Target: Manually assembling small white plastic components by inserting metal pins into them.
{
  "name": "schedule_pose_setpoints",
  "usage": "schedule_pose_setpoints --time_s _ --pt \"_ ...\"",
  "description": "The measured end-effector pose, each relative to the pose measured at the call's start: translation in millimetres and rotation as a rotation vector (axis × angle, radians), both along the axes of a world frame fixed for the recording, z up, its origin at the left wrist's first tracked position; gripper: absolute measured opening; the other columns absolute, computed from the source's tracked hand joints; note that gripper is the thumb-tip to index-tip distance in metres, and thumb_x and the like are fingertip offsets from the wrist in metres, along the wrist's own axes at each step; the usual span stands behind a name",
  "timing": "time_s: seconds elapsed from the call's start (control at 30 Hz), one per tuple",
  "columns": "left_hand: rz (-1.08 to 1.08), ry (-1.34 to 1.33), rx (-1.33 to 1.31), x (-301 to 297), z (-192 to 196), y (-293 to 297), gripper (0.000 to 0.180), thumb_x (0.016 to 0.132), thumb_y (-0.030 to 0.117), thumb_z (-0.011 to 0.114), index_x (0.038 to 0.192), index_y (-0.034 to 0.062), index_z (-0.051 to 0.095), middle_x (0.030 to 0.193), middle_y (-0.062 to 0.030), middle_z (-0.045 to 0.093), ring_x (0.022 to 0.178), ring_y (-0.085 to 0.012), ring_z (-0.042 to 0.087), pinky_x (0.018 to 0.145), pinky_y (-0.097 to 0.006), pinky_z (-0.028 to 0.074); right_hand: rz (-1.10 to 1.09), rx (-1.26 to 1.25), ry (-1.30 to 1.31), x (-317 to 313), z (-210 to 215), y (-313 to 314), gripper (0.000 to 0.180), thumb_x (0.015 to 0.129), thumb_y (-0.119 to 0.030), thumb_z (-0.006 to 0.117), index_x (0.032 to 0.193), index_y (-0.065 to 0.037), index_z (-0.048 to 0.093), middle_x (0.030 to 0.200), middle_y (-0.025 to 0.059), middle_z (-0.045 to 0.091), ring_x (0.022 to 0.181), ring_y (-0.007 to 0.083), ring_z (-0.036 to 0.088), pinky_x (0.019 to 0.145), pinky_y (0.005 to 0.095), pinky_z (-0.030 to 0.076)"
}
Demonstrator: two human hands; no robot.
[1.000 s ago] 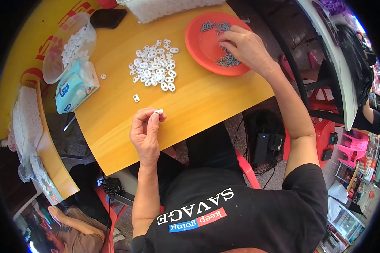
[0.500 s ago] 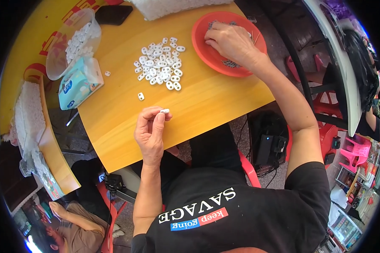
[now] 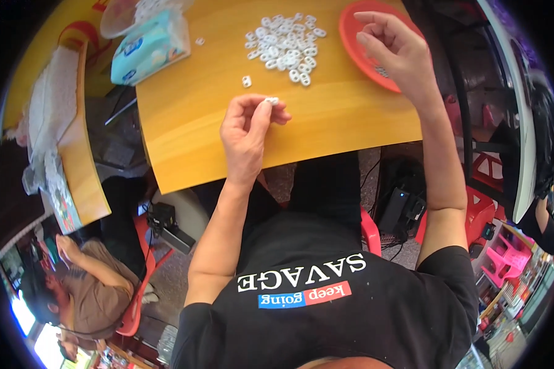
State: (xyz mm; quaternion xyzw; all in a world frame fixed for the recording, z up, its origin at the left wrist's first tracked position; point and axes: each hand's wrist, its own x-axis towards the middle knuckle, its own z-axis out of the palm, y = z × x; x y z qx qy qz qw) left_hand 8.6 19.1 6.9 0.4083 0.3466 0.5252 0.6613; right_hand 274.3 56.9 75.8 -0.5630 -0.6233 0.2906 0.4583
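Note:
My left hand point(image 3: 246, 132) is closed above the table's near part, pinching a small white two-holed plastic piece point(image 3: 271, 101) between thumb and fingertips. Beyond it lies a loose pile of matching white pieces point(image 3: 284, 48). One single white piece point(image 3: 247, 81) lies nearer, and another point(image 3: 200, 42) sits off to the left. My right hand point(image 3: 400, 55) is raised over the red bowl point(image 3: 353, 58) at the right, fingers bent and drawn together. Anything in those fingers is too small to make out. Small grey metal parts point(image 3: 382, 72) show in the bowl, partly hidden by the hand.
A blue-green tissue pack point(image 3: 151, 52) stands on the table point(image 3: 191, 138) at left, before a clear tub point(image 3: 118, 19) of white pieces. Another table point(image 3: 91, 187) is further left, with a seated person point(image 3: 101, 289) below it. A pink chair point(image 3: 505, 261) stands far right.
My right hand has lifted out of the red bowl's contents. The whole view has shifted, so the table and its things sit higher in the picture. My left hand still pinches its white piece.

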Motion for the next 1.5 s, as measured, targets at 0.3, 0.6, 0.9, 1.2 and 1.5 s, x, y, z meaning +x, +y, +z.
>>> schedule_pose_setpoints --time_s 0.3,0.6,0.9,1.2,1.5 --pt "0.024 0.003 0.027 2 0 -1 0.011 0.095 0.006 0.06 0.104 0.0002 0.055 0.091 -0.007 0.065 0.079 -0.0125 0.065 0.073 -0.025 0.054 0.152 -0.272 0.609 -102 -45 -39 0.022 0.093 -0.013 0.065 0.109 0.002 0.067 0.092 0.0045 0.068 0.077 0.0082 0.061 0.072 0.0226 0.051" --pt "-0.015 0.037 0.077 -2 -2 1 0.013 0.095 0.009 0.063 0.102 -0.001 0.059 0.085 -0.0049 0.064 0.073 -0.0104 0.061 0.067 -0.023 0.05 0.094 -0.235 0.778 -126 -58 -52 0.02 0.093 -0.016 0.066 0.103 0.001 0.064 0.083 0.0018 0.063 0.073 0.0072 0.057 0.068 0.0229 0.049" --pt "-0.04 -0.085 0.037 -6 -5 1 0.015 0.092 0.012 0.067 0.098 0.0003 0.06 0.083 -0.0041 0.066 0.07 -0.0085 0.06 0.066 -0.021 0.05 0.093 -0.27 1.111 -134 -56 -55 0.019 0.096 -0.015 0.062 0.108 -0.001 0.061 0.08 -0.0003 0.059 0.07 0.0072 0.057 0.069 0.0243 0.051" --pt "-0.069 -0.07 0.036 -8 -3 1 0.014 0.093 0.014 0.066 0.098 0.0011 0.061 0.082 -0.0031 0.066 0.071 -0.0073 0.061 0.067 -0.02 0.051 0.195 -0.333 1.071 -125 -57 -55 0.016 0.096 -0.015 0.062 0.106 -0.002 0.061 0.084 -0.0002 0.06 0.074 0.0071 0.057 0.071 0.0248 0.051" --pt "-0.079 -0.043 0.061 -8 -4 0 0.014 0.093 0.014 0.066 0.096 0.0009 0.061 0.084 -0.0031 0.066 0.074 -0.0076 0.062 0.067 -0.021 0.052 0.184 -0.32 0.912 -124 -52 -57 0.017 0.096 -0.016 0.062 0.106 -0.002 0.061 0.084 0.0 0.061 0.074 0.0071 0.058 0.07 0.0238 0.05"
